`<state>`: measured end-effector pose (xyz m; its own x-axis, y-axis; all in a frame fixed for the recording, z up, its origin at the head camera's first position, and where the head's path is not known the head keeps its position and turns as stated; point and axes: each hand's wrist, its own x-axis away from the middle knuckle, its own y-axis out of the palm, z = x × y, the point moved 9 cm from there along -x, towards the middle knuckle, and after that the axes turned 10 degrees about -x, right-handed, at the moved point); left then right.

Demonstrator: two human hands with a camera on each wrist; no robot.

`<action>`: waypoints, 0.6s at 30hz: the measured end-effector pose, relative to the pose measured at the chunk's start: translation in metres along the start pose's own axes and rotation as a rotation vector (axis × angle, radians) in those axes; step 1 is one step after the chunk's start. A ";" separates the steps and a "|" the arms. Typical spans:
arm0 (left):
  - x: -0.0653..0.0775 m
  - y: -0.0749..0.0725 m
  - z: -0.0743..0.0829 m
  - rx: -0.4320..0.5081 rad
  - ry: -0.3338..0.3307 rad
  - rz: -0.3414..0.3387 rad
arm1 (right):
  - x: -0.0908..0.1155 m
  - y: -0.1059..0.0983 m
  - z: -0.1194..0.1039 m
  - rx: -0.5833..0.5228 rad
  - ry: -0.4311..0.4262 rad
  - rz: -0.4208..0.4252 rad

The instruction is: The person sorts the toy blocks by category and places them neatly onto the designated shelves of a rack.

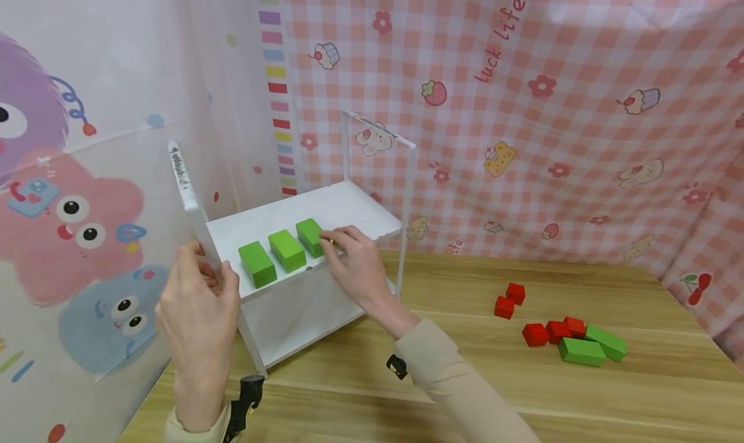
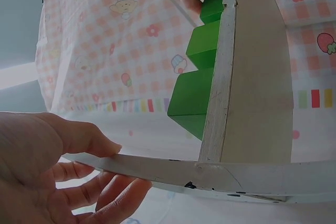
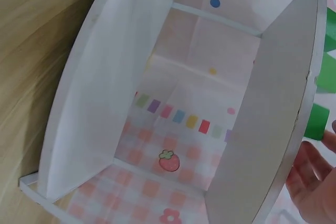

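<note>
A small white two-tier shelf (image 1: 314, 201) stands on the table, with three green blocks (image 1: 256, 263) in a row along the front edge of its upper board. My left hand (image 1: 200, 314) grips the shelf's left side frame; in the left wrist view the thumb lies on one side of the white bar (image 2: 168, 167) and the fingers curl beneath. With its fingertips my right hand (image 1: 357, 262) touches the right side of the rightmost green block (image 1: 310, 235). In the right wrist view those fingers (image 3: 310, 174) sit beside that block (image 3: 316, 121), none showing on its far side.
On the wooden table (image 1: 465, 378) to the right lie several red cubes (image 1: 535, 334) and two more green blocks (image 1: 582, 351). A pink checked cloth (image 1: 523, 139) hangs behind the shelf, and a cartoon-printed sheet (image 1: 87, 204) hangs at its left.
</note>
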<state>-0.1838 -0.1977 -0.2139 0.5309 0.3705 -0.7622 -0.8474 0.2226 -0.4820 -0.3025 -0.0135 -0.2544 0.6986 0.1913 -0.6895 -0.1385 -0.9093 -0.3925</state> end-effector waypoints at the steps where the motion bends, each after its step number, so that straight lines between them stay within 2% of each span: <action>1: 0.000 0.000 0.000 0.001 0.000 0.000 | 0.001 -0.002 0.002 -0.018 -0.004 -0.002; 8: 0.000 0.001 0.000 0.001 0.002 -0.006 | 0.012 -0.026 0.009 -0.084 -0.096 0.041; 18: 0.001 0.000 0.000 -0.001 0.002 0.006 | 0.040 -0.080 0.038 -0.169 -0.179 0.136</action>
<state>-0.1839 -0.1972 -0.2146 0.5256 0.3703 -0.7659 -0.8507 0.2192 -0.4778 -0.2898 0.0804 -0.2738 0.5444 0.1123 -0.8313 -0.0928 -0.9769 -0.1927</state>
